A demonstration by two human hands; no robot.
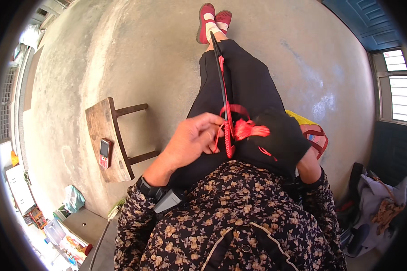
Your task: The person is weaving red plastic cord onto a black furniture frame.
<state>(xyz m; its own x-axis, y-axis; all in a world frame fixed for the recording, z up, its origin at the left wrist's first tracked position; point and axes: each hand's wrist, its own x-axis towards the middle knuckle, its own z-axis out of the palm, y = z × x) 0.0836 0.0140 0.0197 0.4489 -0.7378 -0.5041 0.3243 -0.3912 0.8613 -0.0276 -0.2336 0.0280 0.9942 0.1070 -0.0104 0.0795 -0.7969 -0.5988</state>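
Note:
My left hand point(196, 137) is closed, with thumb and fingertips pinching a thin strand of red cord. Beside those fingers, a red braided length point(228, 141) runs along a narrow black strap point(222, 77), which stretches up between my legs toward my feet. A bunched red bundle of cord point(252, 130) lies just right of the braid. From the right, my bare right wrist point(309, 166) reaches in, but a dark, blurred shape point(282, 135) covers the hand. Whether that shape is a glove or cloth, I cannot tell, and the right fingers do not show.
Left of my legs stands a small wooden stool point(105, 135) with a red keypad phone point(105, 153) on its seat. A yellow and red bag point(314, 133) sits by my right knee. Grey cloth point(377, 212) lies heaped at the lower right, near a blue door point(364, 20).

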